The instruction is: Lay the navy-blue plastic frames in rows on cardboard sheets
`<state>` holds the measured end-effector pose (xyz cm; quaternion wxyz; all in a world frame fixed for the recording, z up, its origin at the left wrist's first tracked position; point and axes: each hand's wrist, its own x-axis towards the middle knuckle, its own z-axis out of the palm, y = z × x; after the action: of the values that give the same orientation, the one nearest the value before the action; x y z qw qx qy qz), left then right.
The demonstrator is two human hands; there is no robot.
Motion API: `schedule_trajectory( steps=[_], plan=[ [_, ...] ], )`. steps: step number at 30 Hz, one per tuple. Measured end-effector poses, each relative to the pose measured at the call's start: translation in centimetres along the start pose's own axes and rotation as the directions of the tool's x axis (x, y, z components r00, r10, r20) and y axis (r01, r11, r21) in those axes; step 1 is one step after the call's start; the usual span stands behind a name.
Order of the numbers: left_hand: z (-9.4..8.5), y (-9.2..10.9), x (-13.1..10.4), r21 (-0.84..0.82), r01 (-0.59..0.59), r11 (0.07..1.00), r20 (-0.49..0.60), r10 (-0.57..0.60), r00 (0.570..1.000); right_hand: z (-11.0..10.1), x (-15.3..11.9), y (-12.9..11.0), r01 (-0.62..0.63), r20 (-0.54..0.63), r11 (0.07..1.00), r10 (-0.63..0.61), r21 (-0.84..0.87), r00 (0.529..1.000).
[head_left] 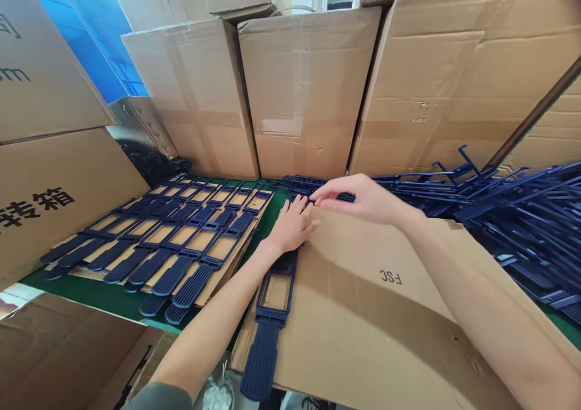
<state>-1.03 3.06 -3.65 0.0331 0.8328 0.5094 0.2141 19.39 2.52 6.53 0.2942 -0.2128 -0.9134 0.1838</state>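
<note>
A long dark blue plastic frame piece (pixel 267 337) with a ribbed, rounded end lies on a flat cardboard sheet (pixel 363 325), its ribbed end jutting over the near edge. My left hand (pixel 293 225) rests on the far part of this piece, fingers stretched out and palm down, covering much of it. Just right of it, my right hand (pixel 358 198) is bent over the far end, thumb and fingertips closed in a pinch. What lies between those fingertips is too small to make out.
Rows of similar blue pieces (pixel 181 240) lie overlapping on cardboard at left. A tangled heap of blue pieces (pixel 521 210) fills the right side. Large cartons (pixel 308 89) stand behind, and another carton (pixel 59 198) stands at left. The table has a green surface (pixel 113 301).
</note>
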Motion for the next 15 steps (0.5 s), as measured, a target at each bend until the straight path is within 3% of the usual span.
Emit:
schedule_trajectory(
  steps=[3,5,7,10,15],
  plan=[
    [0.6,0.6,-0.2,0.104,-0.020,0.994,0.057,0.014,0.998,-2.8,-1.8,5.4,-0.292,-0.118,0.914,0.269,-0.281,0.956],
    [0.8,0.5,-0.2,0.125,-0.011,0.992,0.085,0.000,0.996,-3.7,-3.4,9.2,-0.474,-0.187,0.729,0.444,-0.493,0.877],
    [1.0,0.3,-0.2,0.124,-0.019,0.992,0.096,0.007,0.995,-4.1,-5.0,12.3,-0.581,-0.230,0.578,0.567,-0.573,0.791],
    [1.1,0.0,-0.2,0.106,-0.031,0.994,0.083,0.022,0.996,-3.9,-7.0,15.1,-0.645,-0.260,0.459,0.653,-0.611,0.711],
    [1.1,0.0,-0.2,0.140,-0.034,0.990,0.086,0.022,0.996,-2.6,-8.4,16.5,-0.668,-0.303,0.398,0.665,-0.629,0.682]
  ],
)
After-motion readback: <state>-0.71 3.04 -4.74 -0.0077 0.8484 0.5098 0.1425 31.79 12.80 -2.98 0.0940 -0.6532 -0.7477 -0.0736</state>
